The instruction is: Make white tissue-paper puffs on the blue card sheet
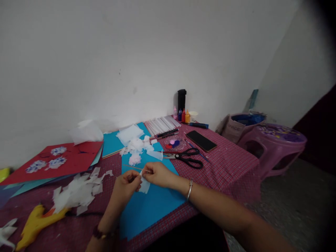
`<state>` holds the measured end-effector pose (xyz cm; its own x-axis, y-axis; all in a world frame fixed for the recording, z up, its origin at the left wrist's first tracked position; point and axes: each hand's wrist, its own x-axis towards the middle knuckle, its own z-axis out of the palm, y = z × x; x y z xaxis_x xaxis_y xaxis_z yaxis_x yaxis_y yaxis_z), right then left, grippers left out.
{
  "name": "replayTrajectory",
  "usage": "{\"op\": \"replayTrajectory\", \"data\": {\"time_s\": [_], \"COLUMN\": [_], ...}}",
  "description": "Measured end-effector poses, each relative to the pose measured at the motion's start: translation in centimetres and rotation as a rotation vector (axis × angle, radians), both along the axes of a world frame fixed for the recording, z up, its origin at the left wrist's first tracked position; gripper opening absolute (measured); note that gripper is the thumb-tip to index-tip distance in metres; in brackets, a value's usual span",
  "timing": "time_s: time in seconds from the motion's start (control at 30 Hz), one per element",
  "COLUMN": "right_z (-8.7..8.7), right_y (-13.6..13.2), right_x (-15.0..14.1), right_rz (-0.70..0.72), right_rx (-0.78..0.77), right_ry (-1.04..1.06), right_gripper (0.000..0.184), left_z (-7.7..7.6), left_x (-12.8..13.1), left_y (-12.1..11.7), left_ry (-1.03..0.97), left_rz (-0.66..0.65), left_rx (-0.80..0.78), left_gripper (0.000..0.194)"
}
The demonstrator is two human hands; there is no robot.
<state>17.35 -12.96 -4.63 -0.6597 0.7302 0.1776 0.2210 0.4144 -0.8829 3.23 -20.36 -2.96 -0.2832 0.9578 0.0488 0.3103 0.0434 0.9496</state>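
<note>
My left hand (127,187) pinches the top edge of a small white paper piece (145,187), which hangs over the blue sheet (149,213). Close against it, my right hand (159,174) is closed on a thin stick (132,167) that points left across the fingertips. The paper touches both hands; the exact grip between the fingertips is too small to make out. Just beyond the hands lie crumpled white paper tufts (136,145) and a fluffy pinkish-white ball (134,159). Black-handled scissors (190,159) rest to the right of them.
Cut white paper scraps (78,190) and a yellow glue gun (39,222) lie at left. Behind them, a red sheet (78,159) carries blue-white flower shapes. A phone (201,140), glue sticks (162,125) and paint bottles (183,115) are further back. A pink stool (275,147) stands right.
</note>
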Motion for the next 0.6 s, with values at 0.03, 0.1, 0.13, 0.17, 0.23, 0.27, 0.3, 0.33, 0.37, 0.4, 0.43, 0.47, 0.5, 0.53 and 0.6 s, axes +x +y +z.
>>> {"op": "replayTrajectory", "data": {"time_s": [0.03,0.1,0.13,0.17,0.23,0.27,0.3,0.33,0.37,0.4,0.43,0.47,0.5,0.53,0.6], "right_z": [0.0,0.2,0.3,0.5,0.9,1.2,1.5,1.8,2.1,2.4,2.7,2.8,2.9,2.9,2.8], "right_y": [0.0,-0.1,-0.1,-0.2,-0.1,0.0,0.1,0.3,0.5,0.8,1.0,1.1,1.3,1.4,1.5], "right_x": [0.0,0.0,0.0,0.1,0.1,0.1,0.1,0.1,0.1,0.0,-0.1,-0.2,-0.3,-0.4,-0.5], "right_rz": [0.005,0.019,0.028,0.036,0.046,0.05,0.058,0.072,0.09,0.107,0.12,0.129,0.134,0.132,0.122], "right_rx": [-0.023,-0.075,-0.103,-0.128,-0.166,-0.179,-0.191,-0.204,-0.214,-0.218,-0.211,-0.196,-0.176,-0.154,-0.128], "right_ry": [0.019,0.062,0.085,0.106,0.122,0.119,0.112,0.106,0.103,0.102,0.103,0.102,0.099,0.095,0.092], "right_gripper": [0.007,0.007,0.006,0.005,0.002,0.003,0.005,0.006,0.007,0.007,0.007,0.007,0.006,0.006,0.005], "left_z": [0.0,-0.1,-0.2,-0.2,-0.2,-0.1,0.0,0.1,0.3,0.4,0.5,0.6,0.6,0.6,0.4], "left_x": [0.0,-0.1,-0.1,-0.1,-0.1,0.0,0.0,0.1,0.2,0.3,0.4,0.4,0.4,0.4,0.2], "left_y": [0.0,0.0,0.0,0.0,0.0,0.0,0.0,0.0,0.0,-0.1,-0.1,-0.1,-0.1,-0.1,-0.1], "left_ry": [-0.025,-0.084,-0.113,-0.137,-0.175,-0.191,-0.204,-0.213,-0.22,-0.224,-0.226,-0.227,-0.23,-0.238,-0.28], "left_rz": [-0.002,-0.015,-0.02,-0.024,-0.02,-0.012,-0.005,-0.002,0.001,0.005,0.009,0.015,0.023,0.032,0.033], "left_rx": [-0.014,-0.043,-0.054,-0.06,-0.06,-0.053,-0.042,-0.026,-0.005,0.016,0.037,0.054,0.066,0.073,0.076], "left_gripper": [0.016,0.015,0.014,0.014,0.013,0.013,0.013,0.014,0.014,0.014,0.014,0.013,0.013,0.012,0.011]}}
